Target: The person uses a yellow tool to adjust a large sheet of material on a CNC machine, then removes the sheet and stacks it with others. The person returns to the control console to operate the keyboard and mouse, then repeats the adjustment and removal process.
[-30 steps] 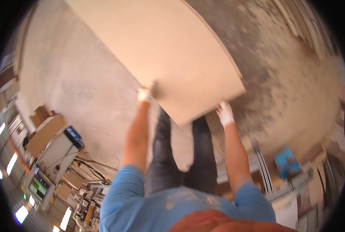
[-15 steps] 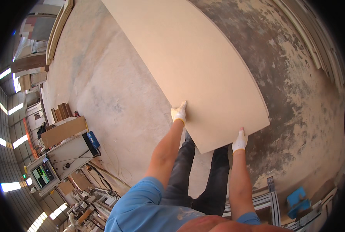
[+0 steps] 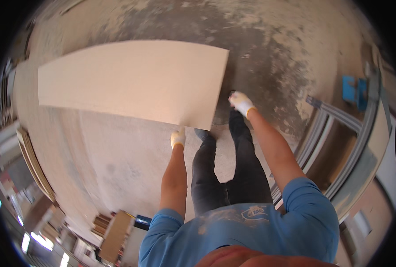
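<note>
A large pale beige board (image 3: 136, 82) stretches away to the left in front of me, its flat face up. My left hand (image 3: 178, 137), in a white knit glove with a yellow cuff, is at the board's near long edge, by the near corner. Blur hides whether its fingers grip that edge. To the right of the board's short end, my right hand (image 3: 241, 103) hangs apart from it. That glove's fingers are loosely bent and somewhat smeared, with nothing seen in them.
Grey metal rails (image 3: 340, 115) form a frame at the right, with a blue bracket-like piece (image 3: 356, 92) beyond. Stacked boards (image 3: 34, 164) lie at the left rim. Brown panels (image 3: 116, 236) stand at the lower left. My legs are just behind the board, on worn concrete (image 3: 131, 164).
My view has turned to the right, so the board and surroundings swing counter-clockwise in the picture. My right hand has come off the board's short edge and moved right.
</note>
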Motion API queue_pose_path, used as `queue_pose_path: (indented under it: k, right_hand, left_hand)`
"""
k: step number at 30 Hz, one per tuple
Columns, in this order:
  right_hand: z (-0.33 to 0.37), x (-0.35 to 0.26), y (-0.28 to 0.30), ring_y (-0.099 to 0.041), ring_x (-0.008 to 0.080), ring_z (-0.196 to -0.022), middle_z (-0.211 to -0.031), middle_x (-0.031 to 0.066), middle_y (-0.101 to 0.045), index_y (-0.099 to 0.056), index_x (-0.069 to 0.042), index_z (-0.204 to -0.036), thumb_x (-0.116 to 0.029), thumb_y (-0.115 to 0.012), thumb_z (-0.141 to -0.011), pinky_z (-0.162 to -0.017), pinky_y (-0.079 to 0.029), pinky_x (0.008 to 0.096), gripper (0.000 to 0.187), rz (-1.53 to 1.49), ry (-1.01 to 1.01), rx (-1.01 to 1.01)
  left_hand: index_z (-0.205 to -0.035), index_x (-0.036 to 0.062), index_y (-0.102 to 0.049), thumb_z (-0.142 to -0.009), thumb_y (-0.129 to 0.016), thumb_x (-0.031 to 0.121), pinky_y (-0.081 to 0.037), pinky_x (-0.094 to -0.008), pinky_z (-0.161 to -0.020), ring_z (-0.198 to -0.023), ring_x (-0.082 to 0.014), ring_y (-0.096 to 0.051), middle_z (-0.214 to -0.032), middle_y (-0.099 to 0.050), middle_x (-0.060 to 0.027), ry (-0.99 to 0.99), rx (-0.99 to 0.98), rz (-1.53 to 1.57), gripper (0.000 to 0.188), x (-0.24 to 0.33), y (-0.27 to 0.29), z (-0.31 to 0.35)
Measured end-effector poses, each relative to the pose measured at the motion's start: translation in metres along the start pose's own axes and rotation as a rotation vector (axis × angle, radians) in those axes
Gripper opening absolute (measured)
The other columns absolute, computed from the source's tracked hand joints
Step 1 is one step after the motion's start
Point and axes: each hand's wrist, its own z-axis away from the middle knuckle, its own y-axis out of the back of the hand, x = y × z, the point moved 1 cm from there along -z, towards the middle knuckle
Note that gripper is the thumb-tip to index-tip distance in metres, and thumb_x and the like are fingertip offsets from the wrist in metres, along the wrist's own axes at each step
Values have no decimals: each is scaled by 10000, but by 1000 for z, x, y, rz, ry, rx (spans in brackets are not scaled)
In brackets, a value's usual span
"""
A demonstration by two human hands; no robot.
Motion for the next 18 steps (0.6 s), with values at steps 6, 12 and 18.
queue_pose_path:
  k: [6,12,18]
  right_hand:
    - [190,156,-6,-674,401,-842,-926,215,-694,-656,-26,-915,-276,-603,-944,-752,-524,513,257,161,82,124]
    - [336,233,55,-689,430,-997,-1038,239,-727,-760,-38,-954,-315,-605,-861,-903,-524,528,330,147,-28,51]
    - [390,267,202,-668,418,-1087,-1139,236,-708,-687,-39,-1154,-311,-579,-918,-934,-514,499,375,-48,39,616]
  left_hand:
    - [-920,88,-651,-960,-519,247,-531,-556,-797,-935,-437,-677,-1024,-711,-222,-919,-205,-679,211,-5,-19,133]
    - [-1290,85,-632,-1030,-483,197,-550,-517,-838,-953,-362,-698,-1072,-717,-204,-744,-241,-1221,320,17,31,198]
    - [-1010,65,-733,-940,-547,340,-552,-512,-806,-944,-389,-691,-1040,-719,-228,-674,-204,-1120,340,193,18,225]
